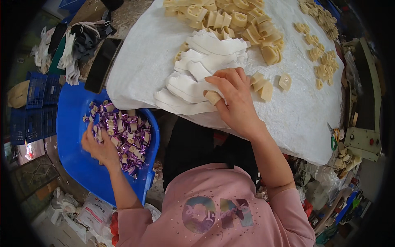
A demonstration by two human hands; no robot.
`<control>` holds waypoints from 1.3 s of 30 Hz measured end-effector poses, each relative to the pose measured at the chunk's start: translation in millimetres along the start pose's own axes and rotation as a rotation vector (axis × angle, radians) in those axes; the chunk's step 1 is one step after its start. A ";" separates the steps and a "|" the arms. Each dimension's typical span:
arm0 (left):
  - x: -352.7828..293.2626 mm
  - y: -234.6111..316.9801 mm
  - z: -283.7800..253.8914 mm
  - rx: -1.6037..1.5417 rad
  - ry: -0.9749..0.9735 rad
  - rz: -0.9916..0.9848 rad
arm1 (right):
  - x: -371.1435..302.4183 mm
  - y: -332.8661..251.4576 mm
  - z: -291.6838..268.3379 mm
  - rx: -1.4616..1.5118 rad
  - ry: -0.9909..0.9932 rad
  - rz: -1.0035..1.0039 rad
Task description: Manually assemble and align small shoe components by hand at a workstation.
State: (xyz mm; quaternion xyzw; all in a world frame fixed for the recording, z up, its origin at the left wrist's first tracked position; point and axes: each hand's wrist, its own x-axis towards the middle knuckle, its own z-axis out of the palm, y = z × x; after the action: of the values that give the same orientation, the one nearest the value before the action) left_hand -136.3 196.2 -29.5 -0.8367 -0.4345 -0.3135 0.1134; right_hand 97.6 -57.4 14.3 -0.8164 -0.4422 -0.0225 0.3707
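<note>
Inside the blue basin (74, 123), my left hand (100, 147) is at the left edge of a heap of small beige pieces with purple foil (131, 138). Its fingers are apart and slightly blurred, with nothing visible in them. On the white-covered table, my right hand (234, 99) rests at the right side of a stack of curved white strips (185, 87). Its thumb wears a beige wrap and stays apart from the index finger, with the strips beneath them. A few loose cream pieces (262, 86) lie just right of that hand.
Cream moulded pieces (230, 20) are piled at the table's far side, with smaller ones (327, 66) at right. A black phone (103, 65) lies beside the table cover (300, 123). Green-handled scissors (332, 138) lie at the right edge. Blue crates (36, 96) stand at left.
</note>
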 end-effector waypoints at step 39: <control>13.3 158.9 8.0 -1.029 -0.502 -0.026 | -17.5 35.3 -69.7 1.116 0.584 0.047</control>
State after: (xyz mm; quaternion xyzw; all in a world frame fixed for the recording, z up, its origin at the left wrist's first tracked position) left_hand -0.4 113.8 -14.2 -0.8277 -0.2498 -0.2776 -0.4189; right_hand 133.3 -125.1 37.7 -0.4697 -0.2499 -0.0021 0.8467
